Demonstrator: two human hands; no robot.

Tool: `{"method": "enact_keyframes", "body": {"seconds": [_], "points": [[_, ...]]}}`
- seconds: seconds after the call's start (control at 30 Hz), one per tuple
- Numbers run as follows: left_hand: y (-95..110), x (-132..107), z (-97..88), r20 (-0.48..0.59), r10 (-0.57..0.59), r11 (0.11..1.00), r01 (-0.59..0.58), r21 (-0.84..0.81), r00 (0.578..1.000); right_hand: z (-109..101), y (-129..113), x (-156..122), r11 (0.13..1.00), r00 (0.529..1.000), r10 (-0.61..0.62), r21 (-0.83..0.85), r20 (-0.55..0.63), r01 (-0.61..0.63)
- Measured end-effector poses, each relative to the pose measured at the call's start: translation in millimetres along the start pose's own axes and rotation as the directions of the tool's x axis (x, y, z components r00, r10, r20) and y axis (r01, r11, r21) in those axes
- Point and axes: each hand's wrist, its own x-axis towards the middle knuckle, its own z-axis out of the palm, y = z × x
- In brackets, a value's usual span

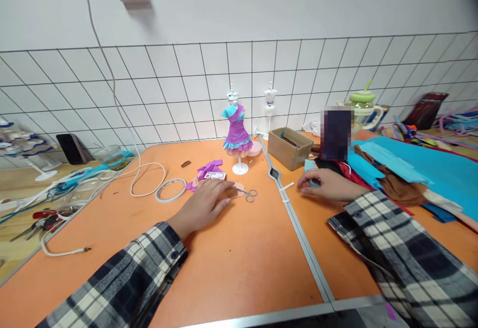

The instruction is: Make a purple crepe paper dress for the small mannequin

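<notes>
My left hand (208, 201) lies palm down on the orange table, fingers stretched out and holding nothing I can see. Its fingertips are by the blades of small metal scissors (250, 195), which rest partly on a round peach piece (239, 187). Just beyond that hand are purple scraps (211, 166) and a small white-and-red packet (215, 175). My right hand (330, 184) rests on the right side, fingers loosely bent and apart, beside a light blue scrap (309, 164). A mini dress form in a purple and blue ruffled dress (238, 131) stands upright at the back.
A bare white dress form (270, 106) and a cardboard box (289, 148) stand behind. A tape roll (171, 190) and white cable (149, 194) lie left. Right are a blurred phone-like object (336, 134), fabric pieces (399, 183) and a green-lidded jug (362, 109). A metal seam (298, 233) divides the table.
</notes>
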Motion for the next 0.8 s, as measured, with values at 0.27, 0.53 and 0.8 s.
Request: {"method": "enact_keyframes", "body": {"seconds": [0.27,0.53,0.8], "points": [[2.3,-0.2,-2.6,-0.021,-0.017,0.995,0.014,-0.096,1.000,27.8,-25.4,4.9,0.998,0.991,0.029,0.051,0.134,-0.037],[33.2,2.6,-1.0,-0.125,0.019,0.951,-0.056,-0.304,0.992,35.7,-41.4,7.3,0.931,0.998,0.017,0.366,-0.052,0.004],[62.5,9.8,15.1,-0.244,-0.260,0.844,0.098,-0.527,0.934,111.0,-115.6,32.4,0.483,0.980,-0.012,0.857,-0.199,0.180]]}}
